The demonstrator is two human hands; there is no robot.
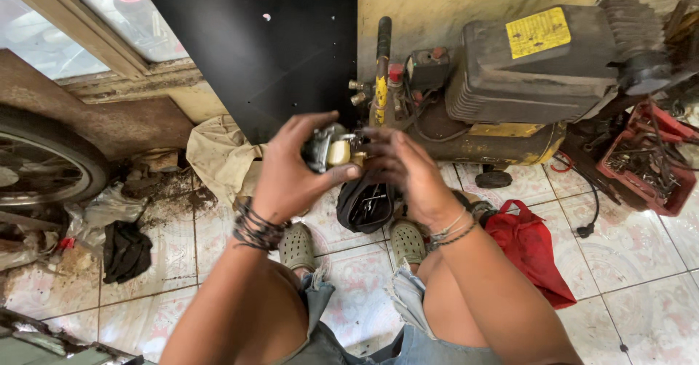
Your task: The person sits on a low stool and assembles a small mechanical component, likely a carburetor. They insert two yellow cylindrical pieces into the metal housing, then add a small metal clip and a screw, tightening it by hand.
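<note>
Left hand (287, 175) clasping a small metal part with cream cap (331, 148) above the tiled floor (641, 277), part jutting rightward toward right hand (411, 172), whose fingertips pinch its right end; air compressor (524, 81) beyond

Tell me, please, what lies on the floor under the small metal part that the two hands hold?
Under the metal part lies an open black bag with small tools inside, between two grey-green clogs. The left hand and right hand cover the bag's upper edge.
</note>
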